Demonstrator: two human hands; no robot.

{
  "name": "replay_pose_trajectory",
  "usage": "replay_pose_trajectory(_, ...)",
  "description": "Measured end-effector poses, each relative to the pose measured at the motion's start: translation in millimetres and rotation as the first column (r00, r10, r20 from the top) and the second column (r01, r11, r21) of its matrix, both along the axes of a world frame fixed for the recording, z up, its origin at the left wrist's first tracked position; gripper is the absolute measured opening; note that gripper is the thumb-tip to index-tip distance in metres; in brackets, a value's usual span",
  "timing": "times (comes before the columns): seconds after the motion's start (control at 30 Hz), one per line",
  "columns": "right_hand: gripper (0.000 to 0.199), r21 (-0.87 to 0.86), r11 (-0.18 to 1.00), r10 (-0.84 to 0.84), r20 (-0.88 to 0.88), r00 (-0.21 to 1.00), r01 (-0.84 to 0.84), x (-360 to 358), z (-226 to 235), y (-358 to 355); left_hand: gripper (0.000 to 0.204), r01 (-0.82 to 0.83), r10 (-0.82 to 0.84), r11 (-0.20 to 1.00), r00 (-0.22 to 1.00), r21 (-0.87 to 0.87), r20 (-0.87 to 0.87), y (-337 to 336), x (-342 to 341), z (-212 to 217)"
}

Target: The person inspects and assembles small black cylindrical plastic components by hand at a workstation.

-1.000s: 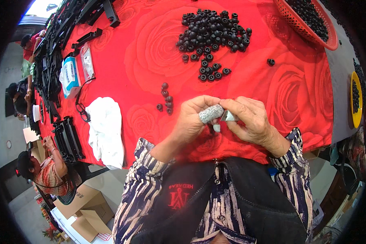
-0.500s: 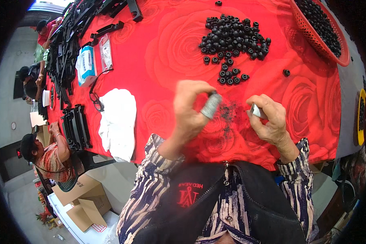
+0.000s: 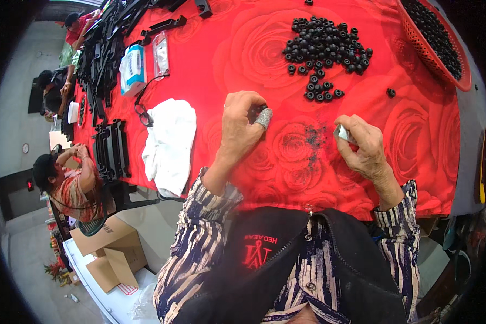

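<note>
My left hand (image 3: 242, 121) is raised over the red cloth, its thumb wrapped in grey tape. Thumb and forefinger are closed on a small black plastic cap (image 3: 257, 111), mostly hidden by the fingers. To the right, my right hand (image 3: 363, 146) grips a small flat metal blade (image 3: 344, 134) whose shiny end shows at the fingertips. Black shavings (image 3: 314, 138) lie scattered on the cloth between the two hands. Beyond them sits a pile of similar black caps (image 3: 326, 46), with a single cap (image 3: 391, 92) lying apart on the right.
A red basket (image 3: 464, 81) full of black caps stands at the far right. Left of me are a white cloth (image 3: 170, 146), glasses (image 3: 143, 115), a tissue pack (image 3: 132, 70) and many long black parts (image 3: 110, 148). Several people sit along the left side; open cardboard boxes (image 3: 110, 237) stand below.
My left hand has moved left, away from the shavings, still pinching the black cap. My right hand stays nearly in place with the blade. The whole view has shifted slightly.
</note>
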State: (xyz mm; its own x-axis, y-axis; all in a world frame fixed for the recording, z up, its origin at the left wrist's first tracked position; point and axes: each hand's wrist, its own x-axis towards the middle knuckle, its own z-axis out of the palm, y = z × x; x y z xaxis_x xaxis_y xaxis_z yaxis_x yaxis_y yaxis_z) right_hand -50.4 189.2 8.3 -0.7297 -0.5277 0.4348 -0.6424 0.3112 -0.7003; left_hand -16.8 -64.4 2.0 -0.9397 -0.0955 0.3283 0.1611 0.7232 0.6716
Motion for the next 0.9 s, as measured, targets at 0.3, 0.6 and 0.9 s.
replay_pose_trajectory(0.3, 0.026, 0.010, 0.999, 0.032, 0.022, 0.999, -0.032, 1.4, -1.7, -2.7, 0.018, 0.098, -0.103, 0.990, 0.994, -0.105, -0.045, -16.6, 31.2, -3.8)
replay_pose_trajectory(0.6, 0.024, -0.003, 1.000, 0.015, -0.021, 1.000, -0.015, -0.5, -7.2, -4.4, 0.028, 0.073, -0.076, 0.992, 0.997, 0.099, 0.031, -15.1, 38.4, 0.3)
replay_pose_trajectory(0.9, 0.023, 0.038, 0.999, 0.004, -0.052, 0.999, -0.002, -2.3, -10.8, -3.9, 0.033, 0.214, -0.252, 0.930, 0.963, -0.299, -0.097, 1.2, 28.1, -1.6)
